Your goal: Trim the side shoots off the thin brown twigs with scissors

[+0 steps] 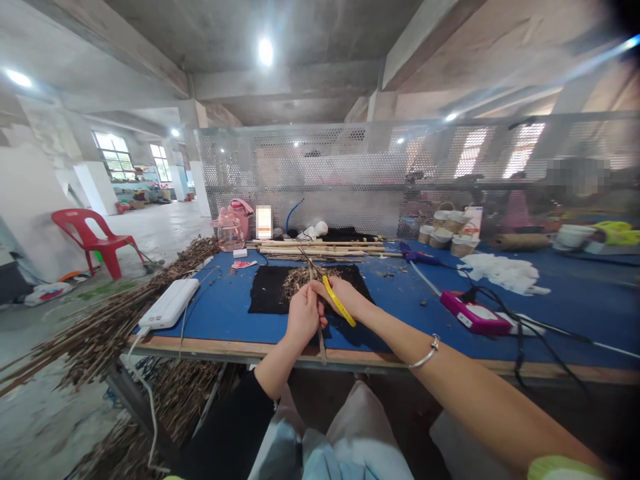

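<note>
My left hand (303,315) is closed around a thin brown stick (321,340) that runs from below the table edge up toward a black cloth (270,290). My right hand (343,294) is closed on a yellow-handled tool (339,301), held against the stick just above my left hand. A pile of dry shavings (300,277) lies on the cloth right behind both hands. A silver bracelet (427,357) sits on my right wrist.
The blue table (575,300) holds long peeled sticks (320,247), a white power bank (170,301), a pink device (474,315) with black cables, white cloths (503,272), small baskets (443,237) and a pink bottle (231,230). Bundles of twigs (100,320) lie left. A red chair (93,237) stands behind.
</note>
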Demonstrator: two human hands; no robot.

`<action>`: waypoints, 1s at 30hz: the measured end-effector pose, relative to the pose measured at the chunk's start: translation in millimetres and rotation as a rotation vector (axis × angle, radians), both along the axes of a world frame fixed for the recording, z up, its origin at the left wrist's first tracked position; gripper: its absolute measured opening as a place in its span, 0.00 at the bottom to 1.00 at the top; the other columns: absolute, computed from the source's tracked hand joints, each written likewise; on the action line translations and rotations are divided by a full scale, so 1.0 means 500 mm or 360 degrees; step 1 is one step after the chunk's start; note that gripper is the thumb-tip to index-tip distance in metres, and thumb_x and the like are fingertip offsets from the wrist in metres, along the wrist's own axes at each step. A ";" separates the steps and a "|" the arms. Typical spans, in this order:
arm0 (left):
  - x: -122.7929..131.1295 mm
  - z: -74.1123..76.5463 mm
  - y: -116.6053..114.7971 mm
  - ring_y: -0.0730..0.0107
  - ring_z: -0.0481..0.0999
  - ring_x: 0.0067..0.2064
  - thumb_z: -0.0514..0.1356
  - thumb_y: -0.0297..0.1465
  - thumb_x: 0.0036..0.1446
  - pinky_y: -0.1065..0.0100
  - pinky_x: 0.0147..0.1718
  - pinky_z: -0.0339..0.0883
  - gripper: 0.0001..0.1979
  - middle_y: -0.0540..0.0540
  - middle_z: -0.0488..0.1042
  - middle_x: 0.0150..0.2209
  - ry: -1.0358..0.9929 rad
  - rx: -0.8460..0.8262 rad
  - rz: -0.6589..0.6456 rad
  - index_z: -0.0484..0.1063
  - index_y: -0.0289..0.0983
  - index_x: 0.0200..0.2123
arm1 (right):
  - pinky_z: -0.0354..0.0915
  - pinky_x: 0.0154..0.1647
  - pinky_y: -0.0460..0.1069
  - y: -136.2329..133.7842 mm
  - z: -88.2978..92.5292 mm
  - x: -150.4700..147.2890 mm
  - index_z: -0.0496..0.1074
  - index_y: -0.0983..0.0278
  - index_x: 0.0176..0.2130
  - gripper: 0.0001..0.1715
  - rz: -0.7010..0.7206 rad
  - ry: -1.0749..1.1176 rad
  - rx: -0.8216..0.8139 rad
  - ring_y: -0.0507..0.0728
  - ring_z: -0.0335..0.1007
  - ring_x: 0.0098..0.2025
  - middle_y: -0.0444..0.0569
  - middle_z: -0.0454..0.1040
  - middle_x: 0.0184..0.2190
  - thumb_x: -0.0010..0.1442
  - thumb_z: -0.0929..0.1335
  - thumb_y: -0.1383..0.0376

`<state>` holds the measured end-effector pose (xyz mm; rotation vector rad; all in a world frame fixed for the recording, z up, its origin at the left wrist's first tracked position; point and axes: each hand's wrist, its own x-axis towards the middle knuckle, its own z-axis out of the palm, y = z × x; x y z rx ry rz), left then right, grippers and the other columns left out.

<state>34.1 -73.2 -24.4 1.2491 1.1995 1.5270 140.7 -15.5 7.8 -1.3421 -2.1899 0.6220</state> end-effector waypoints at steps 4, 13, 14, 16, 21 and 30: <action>0.002 -0.001 0.001 0.79 0.62 0.12 0.45 0.47 0.55 0.77 0.09 0.57 0.19 0.57 0.59 0.14 0.0009 0.0020 0.0037 0.60 0.37 0.29 | 0.57 0.25 0.44 0.003 -0.005 -0.001 0.67 0.65 0.23 0.32 0.0172 0.0025 -0.0001 0.53 0.66 0.25 0.49 0.71 0.21 0.52 0.58 0.41; 0.005 -0.002 0.002 0.79 0.62 0.11 0.44 0.46 0.55 0.79 0.09 0.54 0.19 0.56 0.59 0.13 0.0009 0.0031 0.0132 0.57 0.37 0.24 | 0.60 0.32 0.45 -0.012 0.011 -0.001 0.70 0.68 0.22 0.36 0.0226 0.0021 -0.0003 0.54 0.67 0.27 0.49 0.72 0.20 0.55 0.55 0.42; 0.005 -0.002 0.002 0.79 0.62 0.11 0.45 0.46 0.55 0.79 0.09 0.54 0.19 0.56 0.59 0.13 -0.0006 0.0029 0.0126 0.57 0.36 0.24 | 0.60 0.32 0.45 -0.012 0.010 0.001 0.71 0.68 0.23 0.36 0.0228 0.0019 0.0022 0.54 0.67 0.27 0.49 0.72 0.21 0.55 0.55 0.42; 0.005 -0.003 0.004 0.79 0.62 0.11 0.44 0.47 0.55 0.79 0.09 0.55 0.19 0.56 0.59 0.13 -0.0047 0.0005 0.0111 0.58 0.36 0.26 | 0.61 0.33 0.45 -0.010 0.010 0.004 0.72 0.69 0.23 0.37 0.0227 0.0005 0.0051 0.55 0.67 0.28 0.49 0.72 0.21 0.55 0.54 0.42; 0.005 -0.005 0.009 0.79 0.63 0.12 0.45 0.47 0.55 0.79 0.10 0.56 0.21 0.57 0.59 0.14 -0.0147 -0.0076 0.0050 0.63 0.35 0.36 | 0.60 0.33 0.45 0.001 0.009 0.012 0.72 0.68 0.22 0.40 0.0199 -0.0021 0.0035 0.56 0.68 0.29 0.50 0.72 0.19 0.55 0.52 0.41; 0.003 -0.008 0.001 0.79 0.65 0.14 0.46 0.48 0.54 0.80 0.09 0.54 0.20 0.56 0.59 0.17 -0.0066 0.0053 0.0138 0.60 0.36 0.31 | 0.59 0.33 0.47 0.011 0.010 0.015 0.72 0.67 0.27 0.40 0.0278 -0.0210 0.0050 0.57 0.67 0.31 0.51 0.73 0.25 0.54 0.52 0.39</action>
